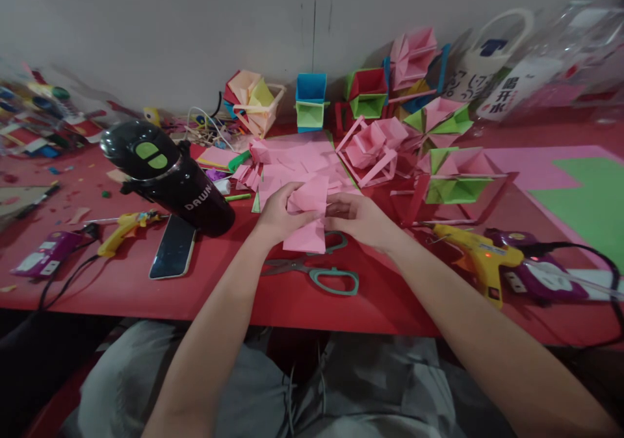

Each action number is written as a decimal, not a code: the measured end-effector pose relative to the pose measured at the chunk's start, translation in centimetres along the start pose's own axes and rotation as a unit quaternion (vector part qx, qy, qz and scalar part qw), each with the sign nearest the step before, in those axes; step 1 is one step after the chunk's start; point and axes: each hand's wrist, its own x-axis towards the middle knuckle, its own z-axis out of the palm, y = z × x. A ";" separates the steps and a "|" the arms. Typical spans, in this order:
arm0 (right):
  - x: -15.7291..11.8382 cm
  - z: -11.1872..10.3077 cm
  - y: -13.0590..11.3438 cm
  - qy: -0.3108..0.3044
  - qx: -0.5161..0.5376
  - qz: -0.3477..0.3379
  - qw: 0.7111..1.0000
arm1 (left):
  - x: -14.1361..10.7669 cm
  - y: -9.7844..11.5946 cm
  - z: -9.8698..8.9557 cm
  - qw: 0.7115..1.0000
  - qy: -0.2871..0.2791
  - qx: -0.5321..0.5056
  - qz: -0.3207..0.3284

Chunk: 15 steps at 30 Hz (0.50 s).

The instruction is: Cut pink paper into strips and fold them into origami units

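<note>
A folded sheet of pink paper (307, 220) is held upright above the red table. My left hand (283, 217) grips it from the left, thumb across its face and fingers behind. My right hand (353, 217) is at the paper's right edge, its fingers curled and partly hidden; whether they pinch the edge is unclear. Beneath the hands lie scissors (334, 281) with grey-green handles, their blades pointing left. Behind the paper is a pile of pink paper sheets (297, 152).
A black bottle (170, 178) leans beside a phone (173, 248) on the left. Yellow glue guns lie at left (127, 230) and right (480, 256) with cords. Folded paper models (373, 145) line the back. Pink and green sheets (580, 197) cover the right.
</note>
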 end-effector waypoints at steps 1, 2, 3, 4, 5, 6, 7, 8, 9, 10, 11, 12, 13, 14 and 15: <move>0.0 0.1 -0.1 0.009 0.010 0.011 1.000 | 0.0 0.0 0.0 1.000 0.001 0.001 -0.001; -0.1 0.2 -0.2 0.015 0.021 0.024 0.999 | 0.0 0.0 0.0 1.000 0.001 0.000 -0.001; -0.1 0.2 -0.4 0.017 0.028 0.036 0.999 | 0.0 -0.1 0.1 1.000 0.001 -0.003 -0.002; -0.2 0.3 -0.5 0.017 0.032 0.046 0.998 | 0.0 -0.1 0.1 1.000 0.000 -0.008 -0.004; -0.2 0.4 -0.6 0.015 0.032 0.051 0.998 | -0.1 0.0 0.1 1.000 -0.002 -0.014 -0.006; -0.2 0.4 -0.8 0.016 0.028 0.051 0.998 | -0.1 0.0 0.1 1.000 -0.004 -0.021 -0.007; -0.2 0.5 -0.9 0.017 0.020 0.047 0.999 | -0.1 0.1 0.2 1.000 -0.008 -0.028 -0.007; -0.2 0.5 -0.9 0.019 0.012 0.038 0.999 | -0.1 0.1 0.2 0.999 -0.012 -0.035 -0.007; -0.2 0.6 -0.9 0.022 0.003 0.025 0.999 | -0.1 0.2 0.2 0.999 -0.015 -0.042 -0.007; -0.2 0.6 -0.9 0.027 -0.007 0.010 1.000 | -0.1 0.3 0.3 0.999 -0.017 -0.047 -0.008; -0.2 0.7 -0.9 0.031 -0.017 -0.005 0.999 | -0.1 0.3 0.3 0.999 -0.018 -0.050 -0.010; -0.2 0.8 -0.8 0.035 -0.023 -0.016 0.999 | -0.1 0.4 0.3 0.998 -0.017 -0.051 -0.012; -0.2 0.8 -0.8 0.038 -0.023 -0.021 0.999 | -0.1 0.4 0.3 0.998 -0.014 -0.052 -0.015; -0.2 0.9 -0.7 0.038 -0.018 -0.017 0.999 | -0.1 0.3 0.3 0.999 -0.009 -0.051 -0.017; -0.1 0.9 -0.6 0.035 -0.009 -0.008 0.999 | -0.1 0.3 0.3 0.999 -0.004 -0.049 -0.016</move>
